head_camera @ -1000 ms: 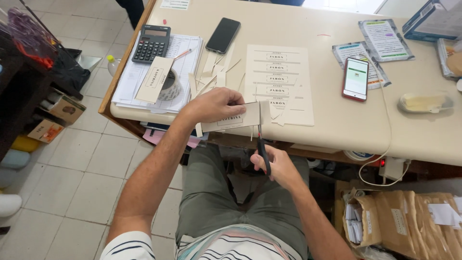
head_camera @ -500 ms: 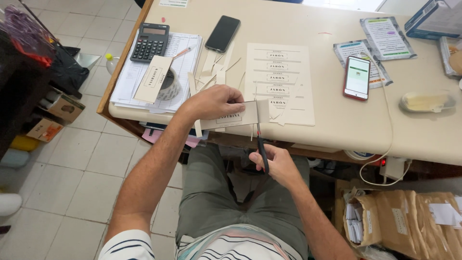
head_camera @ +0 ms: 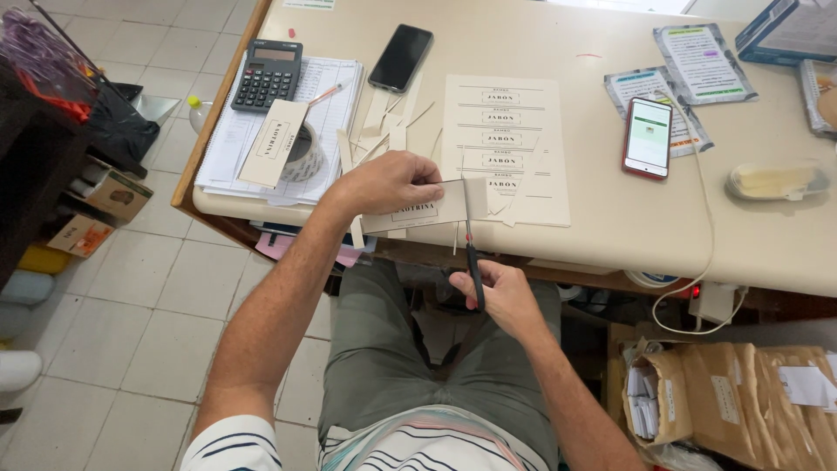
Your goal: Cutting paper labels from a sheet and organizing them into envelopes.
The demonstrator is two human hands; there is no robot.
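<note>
My left hand (head_camera: 390,181) pinches a cream paper label strip (head_camera: 425,208) just off the near edge of the beige table (head_camera: 610,235). My right hand (head_camera: 501,295) grips black-handled scissors (head_camera: 472,253) below the table edge. Their blades point up and bite into the strip near its right end. A cream sheet (head_camera: 506,144) printed with rows of labels lies on the table just beyond the strip. Thin paper offcuts (head_camera: 384,131) are scattered to its left.
A calculator (head_camera: 268,73) and a tape roll (head_camera: 301,150) under a cut label rest on a ruled paper pad at the left. A black phone (head_camera: 400,57), a red-cased phone (head_camera: 647,136) and leaflets lie farther back. Cardboard boxes (head_camera: 741,392) stand on the floor to the right.
The scissors have advanced slightly up into the strip. Both hands stay in nearly the same place.
</note>
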